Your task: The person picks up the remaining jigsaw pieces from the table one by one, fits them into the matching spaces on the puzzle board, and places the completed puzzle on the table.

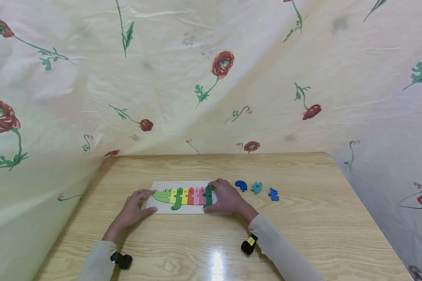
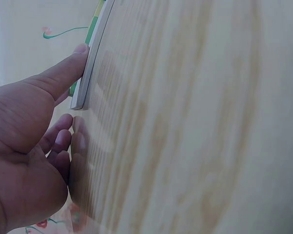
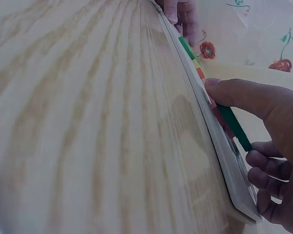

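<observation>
My left hand (image 1: 131,210) grips the left end of the white board (image 1: 191,210), which runs left-right. Toward its right, dark green piece (image 1: 208,197), long axis crosswise, pinched by my nearer right hand (image 1: 228,198); seated, can't tell.

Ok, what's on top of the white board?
On the white board: a green crocodile head and a row of coloured pieces; the right grip pinches a dark green piece over it. The surface under the pieces and behind the grip is covered.
</observation>
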The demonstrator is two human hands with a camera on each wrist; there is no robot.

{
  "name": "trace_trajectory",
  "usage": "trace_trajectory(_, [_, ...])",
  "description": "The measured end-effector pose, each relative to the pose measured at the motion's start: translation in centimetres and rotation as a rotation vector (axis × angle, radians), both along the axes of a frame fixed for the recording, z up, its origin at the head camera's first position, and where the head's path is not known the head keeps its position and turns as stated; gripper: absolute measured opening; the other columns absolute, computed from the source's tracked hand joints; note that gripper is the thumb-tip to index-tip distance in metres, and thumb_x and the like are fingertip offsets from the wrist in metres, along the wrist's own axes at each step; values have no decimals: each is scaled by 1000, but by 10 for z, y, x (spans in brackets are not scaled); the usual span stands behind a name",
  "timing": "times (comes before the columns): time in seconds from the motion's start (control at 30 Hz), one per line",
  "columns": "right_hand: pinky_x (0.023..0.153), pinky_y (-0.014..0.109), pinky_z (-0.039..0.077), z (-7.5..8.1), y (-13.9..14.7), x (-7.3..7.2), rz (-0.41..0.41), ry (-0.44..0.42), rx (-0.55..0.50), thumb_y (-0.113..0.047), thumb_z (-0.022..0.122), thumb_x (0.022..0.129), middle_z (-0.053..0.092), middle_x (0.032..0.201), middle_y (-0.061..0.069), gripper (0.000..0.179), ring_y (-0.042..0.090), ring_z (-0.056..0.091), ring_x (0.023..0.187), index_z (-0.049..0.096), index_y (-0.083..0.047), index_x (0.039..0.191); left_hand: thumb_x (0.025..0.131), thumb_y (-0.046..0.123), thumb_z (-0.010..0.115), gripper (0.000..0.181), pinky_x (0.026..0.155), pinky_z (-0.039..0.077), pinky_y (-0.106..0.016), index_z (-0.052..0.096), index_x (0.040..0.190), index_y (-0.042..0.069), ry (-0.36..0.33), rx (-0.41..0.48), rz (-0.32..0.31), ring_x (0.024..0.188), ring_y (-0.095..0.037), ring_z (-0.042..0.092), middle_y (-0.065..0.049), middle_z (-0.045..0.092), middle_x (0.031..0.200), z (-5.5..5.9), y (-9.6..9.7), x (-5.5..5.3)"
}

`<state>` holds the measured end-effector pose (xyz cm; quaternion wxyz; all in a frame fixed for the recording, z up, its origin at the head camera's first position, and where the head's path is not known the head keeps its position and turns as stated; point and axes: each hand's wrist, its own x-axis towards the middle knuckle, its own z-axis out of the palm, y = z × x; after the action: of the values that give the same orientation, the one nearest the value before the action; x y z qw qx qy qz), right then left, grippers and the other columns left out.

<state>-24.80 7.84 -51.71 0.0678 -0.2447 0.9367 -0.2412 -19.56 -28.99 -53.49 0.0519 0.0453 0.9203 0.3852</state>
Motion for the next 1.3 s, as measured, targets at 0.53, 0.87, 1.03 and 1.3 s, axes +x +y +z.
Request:
trace_trajectory(0.53, [102,41,51,-1,-2,0,12,12,32,-63,87,69,59,128,7,96,23,52,115,58,-8,141,89,33,81,69,111,27,-71,53,149,13,-18,15,11,139,-45,28,-22,34,158,1,0,0])
trace_trajectory(0.87, [96,40,51,-5,-1,0,-1,30,39,-69,86,66,59,125,6,99,21,51,109,59,-9,141,89,33,80,69,112,25,-71,53,149,14,-40,15,25,141,-45,27,-21,33,159,3,2,1])
trace_trajectory(1.03, [96,41,51,-4,1,1,-1,14,17,-67,87,66,59,124,7,99,23,51,110,59,-9,140,90,32,80,68,112,26,-70,53,149,14,-38,11,23,141,-45,27,-22,33,159,3,2,0])
trace_trajectory(1.3, [93,38,52,-2,9,-2,-1,-18,-100,-62,84,75,59,119,2,86,18,53,106,60,-12,141,89,34,81,69,112,27,-70,53,148,12,-41,5,22,141,-48,27,-24,32,159,4,2,0])
